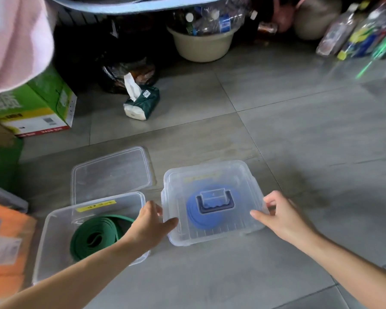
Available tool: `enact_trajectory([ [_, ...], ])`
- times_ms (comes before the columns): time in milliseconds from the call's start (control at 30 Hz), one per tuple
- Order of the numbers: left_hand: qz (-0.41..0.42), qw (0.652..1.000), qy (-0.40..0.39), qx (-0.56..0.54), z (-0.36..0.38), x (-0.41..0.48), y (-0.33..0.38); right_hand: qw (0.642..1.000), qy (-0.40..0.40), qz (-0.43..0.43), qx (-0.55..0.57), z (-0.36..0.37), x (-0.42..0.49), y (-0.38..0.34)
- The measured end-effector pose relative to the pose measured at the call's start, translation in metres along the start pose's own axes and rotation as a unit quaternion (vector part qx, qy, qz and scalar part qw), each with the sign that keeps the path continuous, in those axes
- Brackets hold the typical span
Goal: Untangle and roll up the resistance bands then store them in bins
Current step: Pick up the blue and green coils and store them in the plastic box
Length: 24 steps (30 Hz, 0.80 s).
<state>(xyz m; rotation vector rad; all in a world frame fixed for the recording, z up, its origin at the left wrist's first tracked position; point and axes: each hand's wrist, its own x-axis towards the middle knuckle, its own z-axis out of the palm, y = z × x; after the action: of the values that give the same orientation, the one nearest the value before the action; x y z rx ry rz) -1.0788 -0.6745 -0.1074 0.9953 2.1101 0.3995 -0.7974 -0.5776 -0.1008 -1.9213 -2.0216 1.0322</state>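
The fingers (269, 201) of the right hand (281, 216) are curled over the right edge of a closed clear plastic bin (221, 235), and its thumb lies along the near side of that edge. The left hand (150, 221) grips the left edge of the same bin, with the thumb on the near left corner of the lid. The bin stands on the grey tiled floor (299, 130). Through the lid and under its dark blue handle (214, 205), a rolled blue resistance band (193, 210) is visible inside. Just to the left, under the left forearm, stands an open clear plastic bin (42, 241) with a yellow label (96, 206). It holds a rolled green resistance band (91, 235). A loose clear plastic lid (111, 172) lies flat on the floor behind it. Farther away lie a dark green tissue pack (143, 103), a green cardboard carton (38, 103) at the left, and a beige plastic basin (201, 45) full of bottles.
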Motion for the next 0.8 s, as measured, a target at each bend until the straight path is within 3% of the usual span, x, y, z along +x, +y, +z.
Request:
enact_trajectory([
  [333, 0.002, 0.997, -0.034, 0.068, -0.008, 0.014, -0.005, 0.997, -0.063, 0.0, -0.039, -0.007, 0.003, 0.002],
  [500, -0.102, 0.987, -0.06, -0.111, -0.009, 0.022, -0.003, 0.999, -0.027, 0.037, 0.009, -0.002, 0.023, 0.004],
  [567, -0.127, 0.976, -0.079, -0.158, -0.004, 0.021, -0.003, 0.991, -0.069, 0.098, 0.053, 0.002, 0.029, 0.005],
  [667, -0.184, 0.924, -0.154, -0.299, 0.006, 0.011, -0.002, 0.944, -0.158, 0.181, 0.227, 0.007, 0.033, 0.008],
  [733, -0.175, 0.92, -0.128, -0.327, 0.012, 0.008, 0.001, 0.926, -0.168, 0.188, 0.28, 0.007, 0.034, 0.012],
  [800, -0.139, 0.949, -0.054, -0.277, 0.012, 0.007, 0.002, 0.93, -0.128, 0.186, 0.29, 0.007, 0.036, 0.013],
])
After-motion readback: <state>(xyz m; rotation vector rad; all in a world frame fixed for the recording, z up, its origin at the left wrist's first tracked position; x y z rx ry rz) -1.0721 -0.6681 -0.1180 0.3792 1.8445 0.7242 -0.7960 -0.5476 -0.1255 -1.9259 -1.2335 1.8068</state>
